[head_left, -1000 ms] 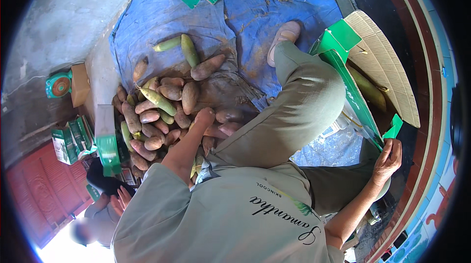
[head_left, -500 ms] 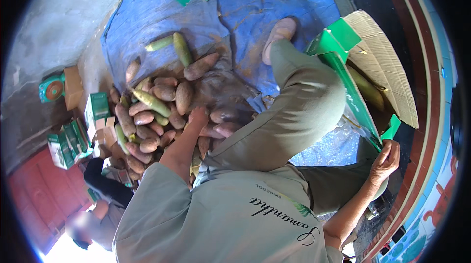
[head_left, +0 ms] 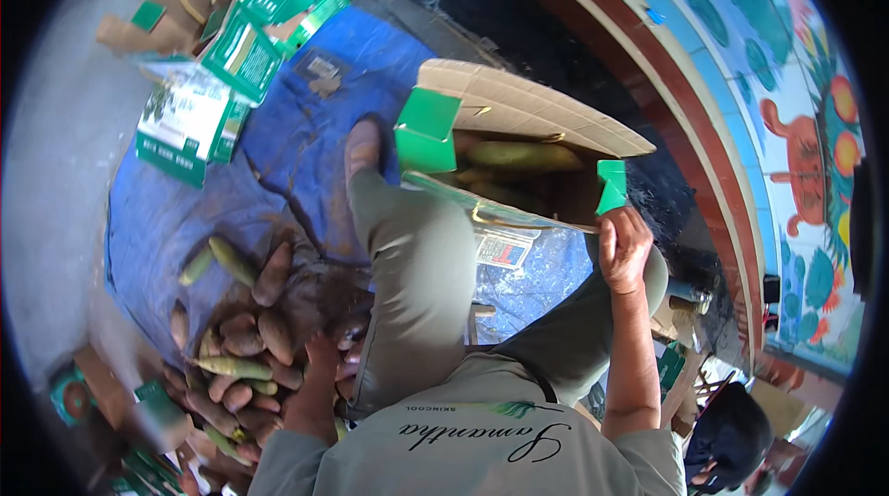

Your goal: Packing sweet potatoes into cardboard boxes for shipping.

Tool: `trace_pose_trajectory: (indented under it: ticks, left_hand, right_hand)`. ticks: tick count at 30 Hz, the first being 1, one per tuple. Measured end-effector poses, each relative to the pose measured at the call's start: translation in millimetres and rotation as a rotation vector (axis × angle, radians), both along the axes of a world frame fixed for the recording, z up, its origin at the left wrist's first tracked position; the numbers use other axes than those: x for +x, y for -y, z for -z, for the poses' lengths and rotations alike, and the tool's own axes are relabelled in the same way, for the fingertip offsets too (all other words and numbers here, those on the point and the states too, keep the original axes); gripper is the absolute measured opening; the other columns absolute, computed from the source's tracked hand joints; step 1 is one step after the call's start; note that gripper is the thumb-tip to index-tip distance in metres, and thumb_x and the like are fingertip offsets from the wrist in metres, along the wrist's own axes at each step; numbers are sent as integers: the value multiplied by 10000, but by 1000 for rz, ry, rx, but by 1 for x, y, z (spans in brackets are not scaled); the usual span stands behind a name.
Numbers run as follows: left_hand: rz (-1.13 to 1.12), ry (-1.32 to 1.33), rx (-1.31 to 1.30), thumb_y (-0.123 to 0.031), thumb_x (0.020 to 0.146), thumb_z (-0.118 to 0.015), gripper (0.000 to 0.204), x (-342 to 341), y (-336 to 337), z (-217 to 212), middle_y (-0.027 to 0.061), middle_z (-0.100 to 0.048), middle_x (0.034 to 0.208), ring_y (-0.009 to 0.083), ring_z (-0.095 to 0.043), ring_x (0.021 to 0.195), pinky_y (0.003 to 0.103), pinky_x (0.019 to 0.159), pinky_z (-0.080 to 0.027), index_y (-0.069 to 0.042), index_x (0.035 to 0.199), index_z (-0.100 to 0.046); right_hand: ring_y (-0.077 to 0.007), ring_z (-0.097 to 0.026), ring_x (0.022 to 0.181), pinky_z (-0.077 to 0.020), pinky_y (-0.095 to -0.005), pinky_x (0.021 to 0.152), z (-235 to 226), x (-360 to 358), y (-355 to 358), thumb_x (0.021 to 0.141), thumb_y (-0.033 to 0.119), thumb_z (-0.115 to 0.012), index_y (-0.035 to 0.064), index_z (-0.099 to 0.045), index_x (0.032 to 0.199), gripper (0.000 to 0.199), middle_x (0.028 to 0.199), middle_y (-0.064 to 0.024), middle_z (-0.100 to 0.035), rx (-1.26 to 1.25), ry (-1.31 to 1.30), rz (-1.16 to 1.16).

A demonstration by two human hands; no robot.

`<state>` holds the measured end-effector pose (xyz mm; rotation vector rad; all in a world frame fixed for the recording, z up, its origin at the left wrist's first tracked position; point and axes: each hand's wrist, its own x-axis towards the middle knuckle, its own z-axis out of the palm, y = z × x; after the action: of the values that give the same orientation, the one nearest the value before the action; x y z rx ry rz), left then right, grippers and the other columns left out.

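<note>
Gripping one carton [head_left: 528, 112], two hands [head_left: 624, 246]

The left hand [head_left: 319, 357] sinks among the sweet potatoes [head_left: 243, 340], its fingers hidden by the person's bent leg [head_left: 407, 283]. The right hand [head_left: 622, 246] grips the cardboard box [head_left: 519, 107] rim; the box wall conceals most of the produce inside. Flattened cartons [head_left: 185, 116] at upper left blur, and the pile's lower edge is cut off.
</note>
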<state>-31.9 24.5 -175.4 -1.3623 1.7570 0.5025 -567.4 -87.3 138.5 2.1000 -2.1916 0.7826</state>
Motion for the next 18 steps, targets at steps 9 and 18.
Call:
trace_pose_trajectory:
  ticks: [9, 18]
  left_hand:
    - [-136, -56, 41, -156, 814, -613, 275, 0, 6, -29, 134, -641, 1012, 304, -650, 961, 414, 781, -537, -82, 1068, -538]
    - [-419, -224, -368, -80, 749, -632, 416, 42, 56, -77, 213, -627, 1014, 409, -622, 950, 493, 770, -509, -43, 1133, -478]
  right_hand:
    - [-297, -567, 656, -463, -392, 617, -2, 1, -1, 774, 111, -631, 50, -584, 714, 97, 690, -98, -562, -61, -66, 2]
    - [-285, -577, 653, -471, -382, 615, 0, 1, -7, 762, 128, -660, 59, -562, 687, 142, 665, -89, -556, -92, -15, 21]
